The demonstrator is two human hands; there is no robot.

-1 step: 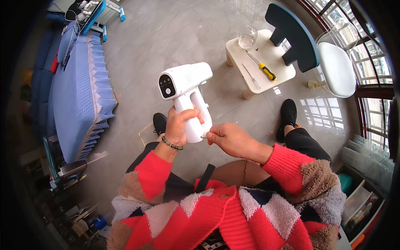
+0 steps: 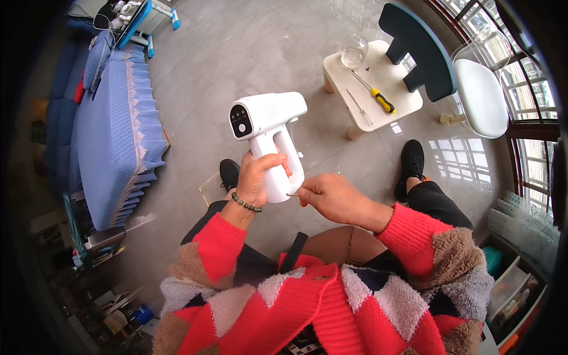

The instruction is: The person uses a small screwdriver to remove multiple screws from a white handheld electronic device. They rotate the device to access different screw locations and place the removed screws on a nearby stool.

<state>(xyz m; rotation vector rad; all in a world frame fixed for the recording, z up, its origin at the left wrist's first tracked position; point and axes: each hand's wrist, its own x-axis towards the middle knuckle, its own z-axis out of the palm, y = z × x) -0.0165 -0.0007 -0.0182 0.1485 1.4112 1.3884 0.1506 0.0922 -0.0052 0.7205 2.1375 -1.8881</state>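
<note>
A white gun-shaped handheld sprayer (image 2: 269,112) with a black button panel is held upright in front of me. My left hand (image 2: 255,177), a beaded bracelet at its wrist, is closed around the handle, with fingers through the grip opening. My right hand (image 2: 328,196) pinches a thin metal rod (image 2: 292,194). The rod's tip meets the lower side of the handle; its other end is hidden in my fingers. On the seat of a small chair (image 2: 408,109) lie a yellow-and-black screwdriver (image 2: 378,97), a slim clear-handled screwdriver (image 2: 358,106) and a tiny dark piece (image 2: 367,68).
A clear round container (image 2: 351,57) stands on the small chair's far corner. Beyond it is a white-seated chair (image 2: 482,97) by the barred windows. A blue-covered bed (image 2: 112,142) lines the left side. An open drawer (image 2: 513,290) sits at lower right.
The sprayer and both hands sit slightly farther right in the picture, as does the surrounding scene. Both grips look the same.
</note>
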